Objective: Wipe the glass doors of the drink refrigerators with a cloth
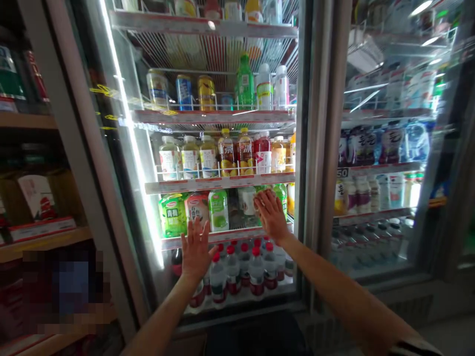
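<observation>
I face a lit drinks fridge with wire shelves of bottles. My left hand [195, 249] is raised with fingers spread and holds nothing, in front of the shelf edge [222, 236] below the green bottles [172, 214]. My right hand [270, 213] lies flat with fingers stretched out over a pale bottle [248, 201] on the same shelf. Whether it touches the bottle or a glass pane I cannot tell. Red-capped bottles [256, 269] stand on the bottom shelf under both hands.
The fridge door frame [315, 148] rises right of my right hand, with a second closed glass fridge [386, 163] beyond. An open glass door [107, 173] stands to the left. Wooden shelves [40, 237] with goods fill the far left.
</observation>
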### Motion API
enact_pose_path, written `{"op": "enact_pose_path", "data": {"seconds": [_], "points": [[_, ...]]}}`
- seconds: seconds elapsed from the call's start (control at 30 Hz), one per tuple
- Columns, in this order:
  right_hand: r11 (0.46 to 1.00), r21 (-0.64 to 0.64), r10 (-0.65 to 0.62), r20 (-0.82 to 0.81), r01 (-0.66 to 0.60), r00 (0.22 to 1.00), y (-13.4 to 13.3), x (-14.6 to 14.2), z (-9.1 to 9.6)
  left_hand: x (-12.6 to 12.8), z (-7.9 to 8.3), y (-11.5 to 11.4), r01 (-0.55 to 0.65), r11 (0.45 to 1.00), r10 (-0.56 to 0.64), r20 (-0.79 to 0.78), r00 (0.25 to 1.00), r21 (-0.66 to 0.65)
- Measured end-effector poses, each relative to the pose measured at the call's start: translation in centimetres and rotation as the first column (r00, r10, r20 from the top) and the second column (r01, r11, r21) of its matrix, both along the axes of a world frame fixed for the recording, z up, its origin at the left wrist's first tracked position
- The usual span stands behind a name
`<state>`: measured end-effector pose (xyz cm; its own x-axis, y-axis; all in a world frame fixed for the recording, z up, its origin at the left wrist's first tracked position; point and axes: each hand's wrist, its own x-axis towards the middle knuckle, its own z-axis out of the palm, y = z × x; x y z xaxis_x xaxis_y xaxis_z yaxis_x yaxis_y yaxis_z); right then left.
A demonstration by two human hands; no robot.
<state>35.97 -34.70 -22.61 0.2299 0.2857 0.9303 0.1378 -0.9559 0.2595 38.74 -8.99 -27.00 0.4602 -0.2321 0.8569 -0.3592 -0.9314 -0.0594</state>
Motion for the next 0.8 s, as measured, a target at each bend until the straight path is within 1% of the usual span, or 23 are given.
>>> {"op": "enact_pose_path", "data": {"seconds": [0.1,0.13,0.17,0.2,0.23,0.27,0.33,0.37,0.4,0.43,0.47,0.57,0.6,0.63,0.67,0.73,0.8], "points": [[0.997,-0.073,0.007,-0.042,-0.010,0.999,-0.5,-1.1,-3.3,-0.1,-0.1,-0.1,0.003,1.000,-0.003,0.012,1.000,-0.006],[0.995,-0.102,0.013,-0.045,-0.018,0.999,-0.8,-1.4,-4.1,-0.1,-0.1,-0.1,0.006,1.000,-0.005,0.021,1.000,-0.004],[0.992,-0.122,0.018,-0.044,-0.023,0.999,-1.2,-1.6,-4.5,0.0,-0.1,-0.1,0.006,1.000,-0.006,0.031,1.000,-0.002],[0.992,-0.127,0.020,-0.038,-0.025,0.999,-1.7,-1.6,-4.2,0.0,-0.2,-0.1,0.006,1.000,-0.006,0.038,0.999,-0.001],[0.993,-0.116,0.019,-0.028,-0.022,0.999,-2.2,-1.5,-3.5,0.1,-0.2,-0.1,0.007,1.000,-0.006,0.043,0.999,-0.001],[0.996,-0.087,0.012,-0.011,-0.013,1.000,-2.7,-1.3,-2.3,0.1,-0.2,0.0,0.006,1.000,-0.006,0.044,0.999,-0.002],[1.000,0.007,-0.023,0.036,0.022,0.999,-3.5,-0.8,0.2,0.2,-0.2,-0.1,0.003,1.000,-0.002,0.041,0.999,-0.011],[0.997,0.060,-0.046,0.059,0.043,0.997,-3.8,-0.7,1.0,0.1,-0.2,-0.1,0.001,1.000,-0.001,0.037,0.999,-0.012],[0.993,0.102,-0.068,0.071,0.060,0.995,-3.9,-0.7,1.2,0.1,-0.2,-0.1,-0.001,1.000,0.001,0.032,0.999,-0.011],[0.988,0.132,-0.085,0.077,0.074,0.993,-4.0,-0.8,0.9,0.0,-0.2,-0.2,-0.007,1.000,0.007,0.026,1.000,-0.009],[0.986,0.144,-0.094,0.074,0.082,0.993,-4.0,-1.0,0.0,0.0,-0.2,-0.2,-0.014,1.000,0.014,0.022,1.000,-0.008],[0.989,0.126,-0.080,0.052,0.073,0.995,-4.2,-1.7,-3.4,-0.2,-0.1,-0.3,-0.021,1.000,0.021,0.018,1.000,0.001],[0.991,0.117,-0.069,0.045,0.063,0.997,-4.5,-1.7,-4.0,-0.2,-0.1,-0.3,-0.017,1.000,0.017,0.021,1.000,0.002],[0.992,0.113,-0.055,0.045,0.049,0.997,-4.8,-1.6,-4.0,-0.2,-0.1,-0.3,-0.012,1.000,0.012,0.024,1.000,0.000],[0.992,0.118,-0.042,0.054,0.036,0.998,-5.3,-1.5,-3.4,-0.2,-0.1,-0.2,-0.008,1.000,0.008,0.026,1.000,-0.003],[0.987,0.158,-0.033,0.098,0.017,0.995,-6.2,-1.0,-1.0,-0.1,-0.1,-0.2,-0.002,1.000,0.003,0.027,1.000,-0.009],[0.976,0.216,-0.057,0.148,0.024,0.987,-6.8,-0.7,1.2,0.0,-0.2,-0.3,-0.003,1.000,0.004,0.026,1.000,-0.016]]}}
